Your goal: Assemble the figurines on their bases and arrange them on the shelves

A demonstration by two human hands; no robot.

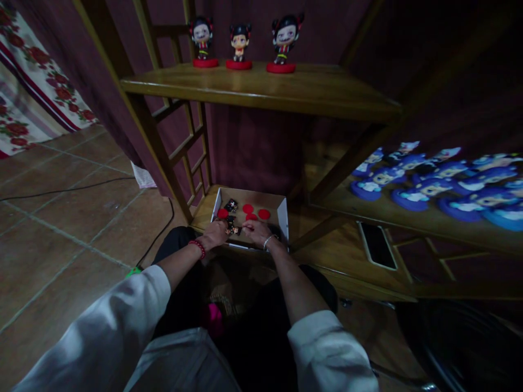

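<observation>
A shallow white cardboard box (pixel 283 212) stands on the low shelf, and both my hands reach into it. My left hand (pixel 216 234), with a red bead bracelet at the wrist, is closed at the box's near left, its fingers on a small black-haired figurine (pixel 234 231). To its right, my right hand (pixel 257 232) is closed in a pinch; what it pinches is too small to make out. Red discs (pixel 264 214) lie behind my right hand, and another red disc (pixel 223 213) is beyond my left. A dark figurine (pixel 231 205) lies farther back in the box.
Three figurines on red bases, one of them the middle figurine (pixel 239 42), stand on the upper wooden shelf (pixel 253 87). Several blue figurines (pixel 425 188) crowd the right shelf. Below them lies a phone (pixel 378 245). A black cable (pixel 161 234) crosses the tiled floor.
</observation>
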